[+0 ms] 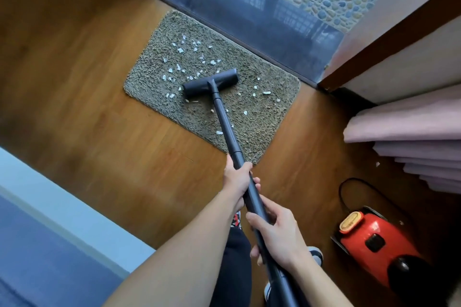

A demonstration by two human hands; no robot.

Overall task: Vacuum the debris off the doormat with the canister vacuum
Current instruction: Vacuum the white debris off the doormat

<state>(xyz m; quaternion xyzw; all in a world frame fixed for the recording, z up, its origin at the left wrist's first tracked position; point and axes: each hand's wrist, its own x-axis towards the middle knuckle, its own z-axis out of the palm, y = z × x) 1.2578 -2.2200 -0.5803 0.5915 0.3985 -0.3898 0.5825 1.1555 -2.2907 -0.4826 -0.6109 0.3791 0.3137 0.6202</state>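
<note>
Now my left hand [237,182] and right hand [277,234] grip the wand [227,127]; its floor head [210,83] rests on the doormat [262,117], debris [179,50] mostly toward eleven o'clock (red canister [374,239] at four).

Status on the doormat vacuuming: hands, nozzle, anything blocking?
Left hand and right hand both grip the wand. Nozzle on doormat, white debris scattered mostly beyond it. Red canister off to the right, not blocking.

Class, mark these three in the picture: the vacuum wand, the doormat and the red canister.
vacuum wand [225,122], head view, bare middle of the tube.
doormat [264,117], head view, bare pile on its right part.
red canister [395,247], head view, red top of the shell.
</note>
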